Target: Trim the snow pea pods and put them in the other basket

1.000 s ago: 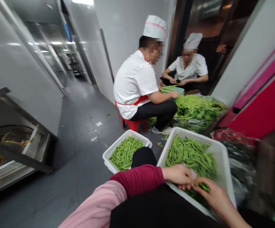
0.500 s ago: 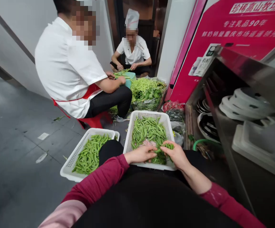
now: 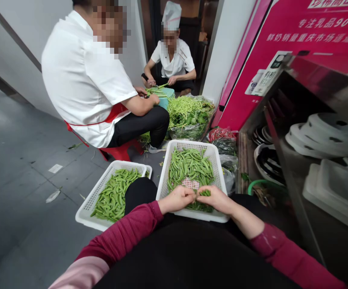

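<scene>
Green pea pods (image 3: 192, 164) lie in a white perforated basket (image 3: 161, 182) in front of me, with a red-checked patch showing at its bottom. Over the near part of this basket, my left hand (image 3: 178, 198) is closed, its fingertips pinched on something too small to make out. My right hand (image 3: 214, 197) is curled around a few green pods, and its fingertips meet those of my left hand. Small green scraps lie beneath the hands. A second white basket (image 3: 86, 210), at the left, holds more pods (image 3: 115, 196).
A person in white (image 3: 86, 80) sits on a red stool (image 3: 122, 151); another in a white hat (image 3: 174, 60) squats behind. Bagged greens (image 3: 190, 114) stand beyond my basket. At the right are a metal shelf (image 3: 291, 168) with white dishes and a green-rimmed container (image 3: 252, 184).
My hands have come together, fingertips now touching, with the right hand more closed around its pods. The view has shifted slightly.
</scene>
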